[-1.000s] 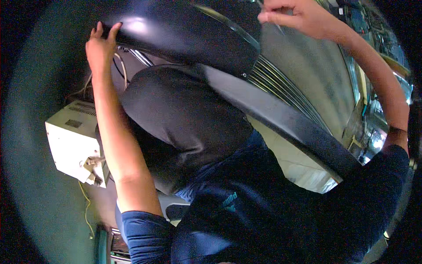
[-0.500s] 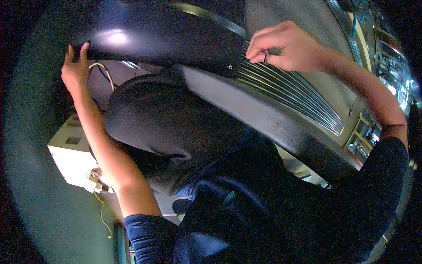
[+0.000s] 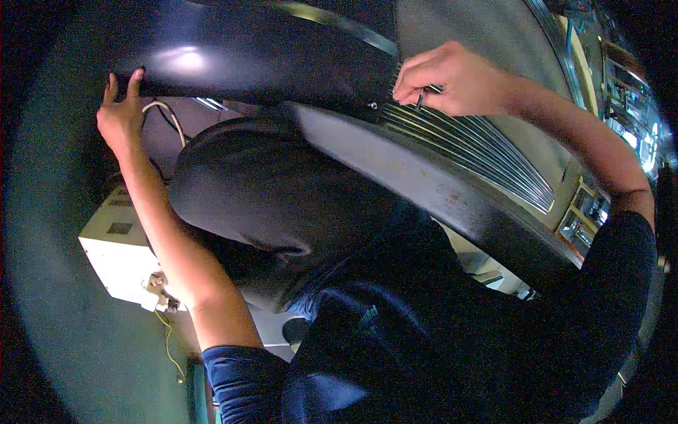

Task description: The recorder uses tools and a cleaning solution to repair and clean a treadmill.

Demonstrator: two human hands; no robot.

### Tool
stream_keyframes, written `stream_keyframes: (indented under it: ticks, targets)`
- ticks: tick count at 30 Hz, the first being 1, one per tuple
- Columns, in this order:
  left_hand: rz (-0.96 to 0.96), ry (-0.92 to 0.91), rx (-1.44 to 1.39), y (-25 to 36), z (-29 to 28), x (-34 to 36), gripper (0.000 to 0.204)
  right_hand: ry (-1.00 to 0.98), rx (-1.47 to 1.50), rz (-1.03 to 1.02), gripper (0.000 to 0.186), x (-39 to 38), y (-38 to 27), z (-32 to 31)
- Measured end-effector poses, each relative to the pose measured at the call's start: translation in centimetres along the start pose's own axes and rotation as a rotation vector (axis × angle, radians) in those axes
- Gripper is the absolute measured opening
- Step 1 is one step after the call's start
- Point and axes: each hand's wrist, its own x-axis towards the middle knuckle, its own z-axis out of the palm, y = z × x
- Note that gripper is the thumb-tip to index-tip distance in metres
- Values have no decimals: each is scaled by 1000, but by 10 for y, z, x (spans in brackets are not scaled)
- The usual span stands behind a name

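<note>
Navy short-sleeved shirt — small teal print on the chest — dark trousers, bare forearms.

The panel is black, the box white, the shirt navy.

Dull grey surface, slim metal rods fanned along it

Left grip on dark panel, right grip holding stick
</note>
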Motion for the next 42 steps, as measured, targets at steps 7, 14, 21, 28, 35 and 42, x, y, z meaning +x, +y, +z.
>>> stream_keyframes:
  ticks: [7, 14, 21, 28, 35, 42]
  targets:
    - [-22, -18, -14, 2, -1, -1, 82, -15, -39, -25, 13, 0, 0, 2]
    - [32, 1, 25, 2, -2, 1, 82, -1, -118, -107, 13, 1, 1, 7]
    - [315, 286, 342, 33, -29, -18, 78, 32, -251, -248, 21, 2, 11, 17]
    - [976, -605, -464, 225, -91, -124, 31, 113, -327, -258, 25, -15, 6, 18]
    - [938, -1192, -631, 256, -17, -132, 26, 295, -282, -162, 26, -19, 4, 46]
    - [945, -1193, -851, 263, 29, -149, 26, 365, -207, 88, 28, -23, 5, 42]
